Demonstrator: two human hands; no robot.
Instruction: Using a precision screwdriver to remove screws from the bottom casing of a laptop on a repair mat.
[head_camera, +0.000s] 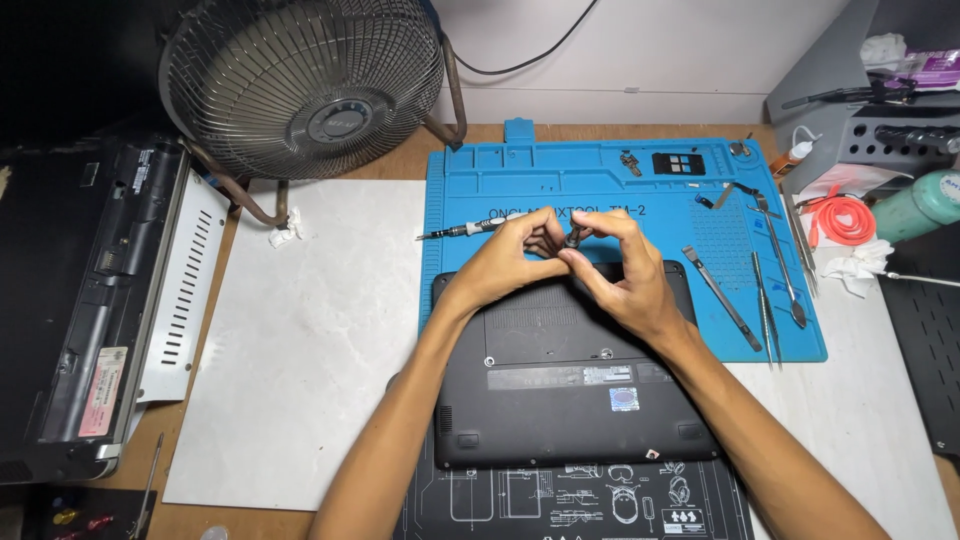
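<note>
A wooden surface (400, 165) crowded with repair gear, a wire-caged fan (302, 72) standing at the back and a pale stone-look slab (300, 340) lying flat beside a blue silicone work mat (600, 180). On that mat, overlapping its near edge, sits a black laptop (570, 400), upside down, matte plastic base showing with vent slots and a few stickers. Both hands meet just above its far edge. The left hand (500, 265) pinches a slim precision screwdriver (460, 230), its metal shaft pointing left over the mat. The right hand (625, 275) closes its fingertips on something small and dark at the driver's end; too tiny to make out. Off to the right, steel tweezers and pry tools (765, 290) lie in a row on the mat.
</note>
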